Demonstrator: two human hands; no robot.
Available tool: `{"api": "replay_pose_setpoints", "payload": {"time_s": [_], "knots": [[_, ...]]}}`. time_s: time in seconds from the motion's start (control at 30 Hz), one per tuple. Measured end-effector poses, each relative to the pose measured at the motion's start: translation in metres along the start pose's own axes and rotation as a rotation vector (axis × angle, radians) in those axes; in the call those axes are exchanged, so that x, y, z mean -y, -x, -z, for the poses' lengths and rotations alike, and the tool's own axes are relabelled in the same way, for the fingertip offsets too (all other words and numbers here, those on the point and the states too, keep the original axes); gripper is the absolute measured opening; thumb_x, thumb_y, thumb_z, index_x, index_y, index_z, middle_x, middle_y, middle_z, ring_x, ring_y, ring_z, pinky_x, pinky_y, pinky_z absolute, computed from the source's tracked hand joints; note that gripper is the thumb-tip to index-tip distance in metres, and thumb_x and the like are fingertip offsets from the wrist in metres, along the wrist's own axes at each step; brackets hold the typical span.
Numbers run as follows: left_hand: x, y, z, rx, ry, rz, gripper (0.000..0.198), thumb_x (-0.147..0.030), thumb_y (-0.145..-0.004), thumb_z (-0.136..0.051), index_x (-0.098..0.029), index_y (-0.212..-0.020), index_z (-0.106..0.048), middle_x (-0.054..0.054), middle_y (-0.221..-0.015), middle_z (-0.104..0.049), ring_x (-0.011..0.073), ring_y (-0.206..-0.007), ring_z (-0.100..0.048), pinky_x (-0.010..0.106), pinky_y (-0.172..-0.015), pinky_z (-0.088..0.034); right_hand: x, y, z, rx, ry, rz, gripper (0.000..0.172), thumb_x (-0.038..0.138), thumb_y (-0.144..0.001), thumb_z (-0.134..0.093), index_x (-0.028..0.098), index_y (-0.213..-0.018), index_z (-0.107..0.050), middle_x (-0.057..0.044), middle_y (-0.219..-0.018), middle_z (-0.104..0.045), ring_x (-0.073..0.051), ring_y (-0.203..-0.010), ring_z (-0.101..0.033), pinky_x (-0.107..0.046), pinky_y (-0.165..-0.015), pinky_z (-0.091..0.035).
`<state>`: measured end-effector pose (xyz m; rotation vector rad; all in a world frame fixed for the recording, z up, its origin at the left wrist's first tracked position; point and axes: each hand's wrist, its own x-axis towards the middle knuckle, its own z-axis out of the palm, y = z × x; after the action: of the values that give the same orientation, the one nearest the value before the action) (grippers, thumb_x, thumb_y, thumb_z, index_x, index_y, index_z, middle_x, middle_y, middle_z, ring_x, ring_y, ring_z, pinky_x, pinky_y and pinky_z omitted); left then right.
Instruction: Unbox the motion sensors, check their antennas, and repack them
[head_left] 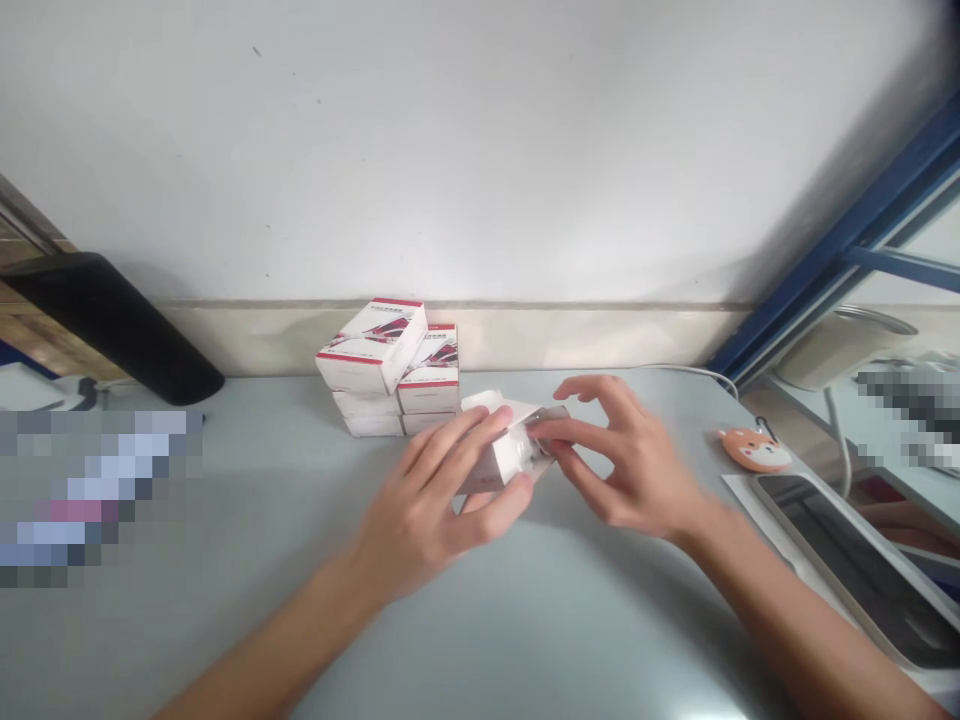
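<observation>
A small white cardboard box (486, 472), its end flaps raised, is held tilted above the table by my left hand (431, 500), thumb on the near side and fingers over the top. Translucent plastic packaging (523, 448) shows in the box's open end. At that opening is my right hand (619, 455), with thumb and index finger closed together and the other fingers loosely bent. What lies between those fingertips is too small and blurred to name. Behind my left hand, a stack of closed white boxes (371, 345) with red edges stands against the wall.
On the grey-blue table (585, 620), a phone (855, 565) lies at the right beside an orange animal-face case (755, 447). A black cylindrical object (124, 330) leans at the left. A white cable (686, 369) runs along the wall, and a blue frame (832, 245) borders the right side.
</observation>
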<state>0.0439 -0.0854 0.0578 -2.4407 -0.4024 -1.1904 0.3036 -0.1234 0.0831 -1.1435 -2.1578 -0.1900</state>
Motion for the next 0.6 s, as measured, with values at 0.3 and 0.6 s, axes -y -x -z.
{"api": "replay_pose_setpoints", "payload": {"time_s": [0.3, 0.6], "knots": [[0.002, -0.001, 0.003, 0.029, -0.013, 0.012, 0.053, 0.006, -0.082, -0.071, -0.024, -0.123, -0.06, 0.019, -0.158, -0.056, 0.0345, -0.141, -0.059, 0.049, -0.102, -0.057, -0.005, -0.003, 0.006, -0.17, -0.149, -0.047, 0.014, 0.015, -0.095, -0.064, 0.026, -0.102, -0.07, -0.009, -0.117, -0.061, -0.024, -0.105, -0.065, -0.044, -0.091, -0.057], [0.007, 0.002, 0.003, 0.04, 0.054, 0.046, 0.054, 0.009, -0.084, -0.065, -0.023, -0.127, -0.059, 0.017, -0.162, -0.05, 0.0339, -0.147, -0.052, 0.053, -0.107, -0.058, -0.067, 0.017, -0.034, 0.04, 0.053, -0.538, 0.012, 0.032, -0.096, -0.065, 0.026, -0.091, -0.075, -0.007, -0.106, -0.069, -0.028, -0.105, -0.067, -0.044, -0.088, -0.055]]}}
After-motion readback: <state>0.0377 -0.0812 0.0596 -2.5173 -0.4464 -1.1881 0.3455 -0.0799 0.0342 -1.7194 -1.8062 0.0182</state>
